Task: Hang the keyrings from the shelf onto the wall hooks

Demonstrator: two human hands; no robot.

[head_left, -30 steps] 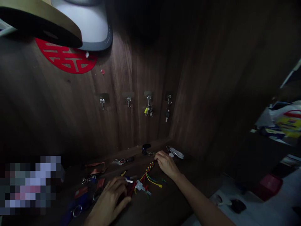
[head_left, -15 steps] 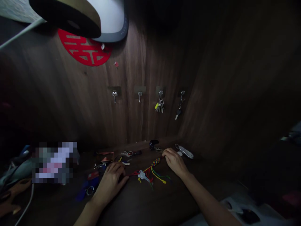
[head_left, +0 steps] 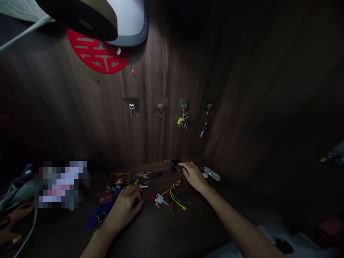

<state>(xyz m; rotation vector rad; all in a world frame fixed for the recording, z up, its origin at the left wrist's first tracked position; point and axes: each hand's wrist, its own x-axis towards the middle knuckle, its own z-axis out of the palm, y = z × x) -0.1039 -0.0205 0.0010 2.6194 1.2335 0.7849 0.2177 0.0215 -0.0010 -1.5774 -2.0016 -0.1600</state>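
Note:
My right hand (head_left: 194, 176) reaches over the tabletop, fingers stretched out to the left beside a black key fob (head_left: 174, 164) with keys. Whether the fingertips touch the fob is hard to tell. Below that hand lies a multicoloured braided cord (head_left: 176, 184) with loose red, yellow and green strings and a silver key (head_left: 160, 199). My left hand (head_left: 128, 201) rests loosely on the table, fingers spread, holding nothing visible. Near its fingertips are another key (head_left: 143, 186) and a keyring with a dark tag (head_left: 156, 174). A blue tag (head_left: 92, 219) with a metal ring (head_left: 102, 216) lies left of its wrist.
Several metal hooks (head_left: 160, 106) are stuck on the wooden wall. One holds a key bunch (head_left: 184, 122), another a single key (head_left: 204, 128). A silver pocketknife-like object (head_left: 211, 173) lies to the right. A lamp head (head_left: 80, 19) overhangs the upper left; a pale cable (head_left: 33, 229) runs below.
My right hand has shifted left and away from me, from the end of the braided cord to the black fob, its fingers straightening. My left hand remains in about the same place.

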